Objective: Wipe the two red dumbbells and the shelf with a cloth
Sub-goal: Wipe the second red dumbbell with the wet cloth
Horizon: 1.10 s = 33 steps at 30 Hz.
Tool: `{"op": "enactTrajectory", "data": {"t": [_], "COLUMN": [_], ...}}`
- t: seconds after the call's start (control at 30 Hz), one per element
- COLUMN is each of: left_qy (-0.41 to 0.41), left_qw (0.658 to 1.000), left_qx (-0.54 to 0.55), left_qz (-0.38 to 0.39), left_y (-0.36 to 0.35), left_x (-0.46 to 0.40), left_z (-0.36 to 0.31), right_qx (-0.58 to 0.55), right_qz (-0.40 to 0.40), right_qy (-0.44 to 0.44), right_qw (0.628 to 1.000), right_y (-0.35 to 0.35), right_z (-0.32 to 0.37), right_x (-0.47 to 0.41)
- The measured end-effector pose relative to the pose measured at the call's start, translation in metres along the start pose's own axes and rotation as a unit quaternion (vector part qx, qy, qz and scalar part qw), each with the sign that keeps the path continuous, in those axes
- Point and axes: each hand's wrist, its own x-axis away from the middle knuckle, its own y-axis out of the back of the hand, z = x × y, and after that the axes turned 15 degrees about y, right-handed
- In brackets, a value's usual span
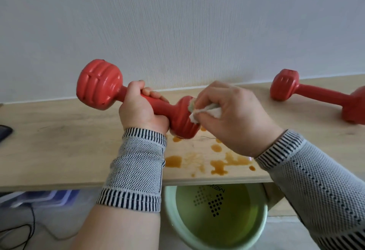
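Red plastic filled the middle of the view: the held dumbbell [138, 99] hung just above the shelf [59, 147], lifted clear of the wood. The left hand [141, 109] was wrapped round its handle, fingers curled tight. The right hand [233, 117] pinched a bunched white cloth [205, 112] against the near head of that dumbbell. Directly below that head the shelf carried amber-brown spill marks [217, 162], some smeared, some pooled. The second dumbbell [316, 95] lay on the shelf well to the right of the held one, against the wall [177, 22]. A pale green bucket [215, 236] stood under the shelf edge, below the spill.

The step in hand looked to be the wiping of the near head. Doing it well would likely call for turning the handle with the left hand so each ribbed groove met the cloth — the ridges probably trap grime. A fresh fold of cloth for each pass would help. It would also seem wise to set the cleaned dumbbell down beside the spill rather than in it — else the head picks the stain up again.
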Motion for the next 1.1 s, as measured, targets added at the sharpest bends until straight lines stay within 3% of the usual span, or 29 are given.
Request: {"op": "enactTrajectory", "data": {"t": [0.23, 0.47, 0.67, 0.77, 0.9, 1.1], "left_qy": [0.014, 0.033, 0.031, 0.031, 0.057, 0.042], "left_qw": [0.999, 0.999, 0.999, 0.999, 0.998, 0.998], "left_qx": [-0.038, 0.019, -0.027, -0.032, 0.015, -0.012], "left_qz": [0.031, -0.007, 0.024, 0.012, -0.001, -0.047], "left_y": [0.001, 0.008, 0.002, 0.002, 0.006, 0.001], "left_x": [0.004, -0.002, 0.003, -0.001, -0.003, 0.002], "left_z": [0.006, -0.004, 0.007, 0.005, -0.004, 0.002], "right_qx": [-0.085, -0.073, -0.188, -0.161, -0.116, -0.070], "right_qz": [-0.045, -0.004, -0.057, -0.038, 0.014, -0.050], "right_qy": [-0.125, -0.030, -0.176, -0.151, -0.055, -0.083], "right_qw": [0.987, 0.997, 0.964, 0.975, 0.992, 0.993], "right_y": [0.006, -0.006, 0.006, 0.003, 0.002, 0.002], "right_z": [-0.019, 0.001, -0.017, -0.013, 0.001, -0.012], "right_x": [-0.005, 0.001, -0.003, 0.000, 0.000, -0.001]}}
